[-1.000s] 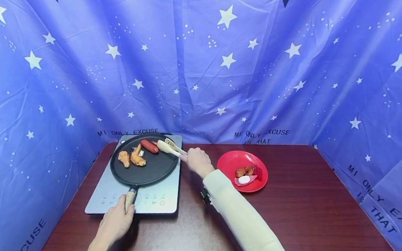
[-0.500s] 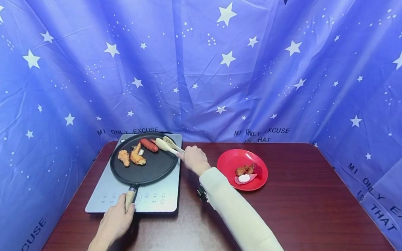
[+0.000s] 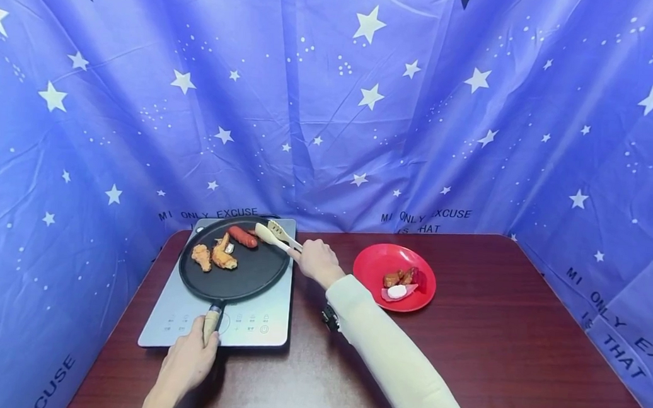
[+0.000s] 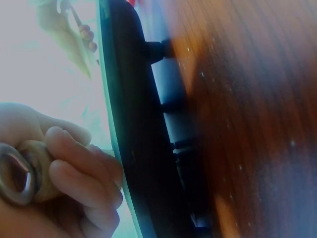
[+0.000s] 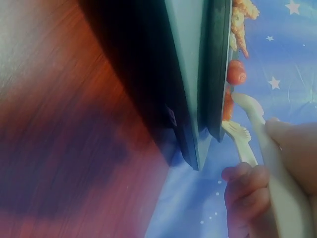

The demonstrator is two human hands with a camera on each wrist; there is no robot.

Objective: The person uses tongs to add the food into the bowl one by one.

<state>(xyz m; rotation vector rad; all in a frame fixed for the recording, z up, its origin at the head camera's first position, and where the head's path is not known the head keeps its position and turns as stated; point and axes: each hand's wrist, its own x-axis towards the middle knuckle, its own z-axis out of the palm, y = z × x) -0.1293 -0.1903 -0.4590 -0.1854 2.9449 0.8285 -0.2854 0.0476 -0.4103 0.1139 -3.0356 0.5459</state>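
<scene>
My left hand grips the pale handle of a round black frying pan; its curled fingers show in the left wrist view. In my right hand is a pair of cream tongs, their tips at the pan's far right side. Seen from the right wrist, the tong ends straddle a reddish sausage by the rim. Another red sausage lies to the left of them. A fried drumstick and a fried chicken wing sit in the pan's left half.
Under the pan is a flat silver induction cooker with touch marks along its front. A red plate with brown meat pieces and a pink-and-white item stands to the right on the dark wood table. Blue star-print curtains surround the table.
The tongs have shifted only slightly at the pan's far right side. My left hand keeps its grip on the handle, and the food has not visibly moved.
</scene>
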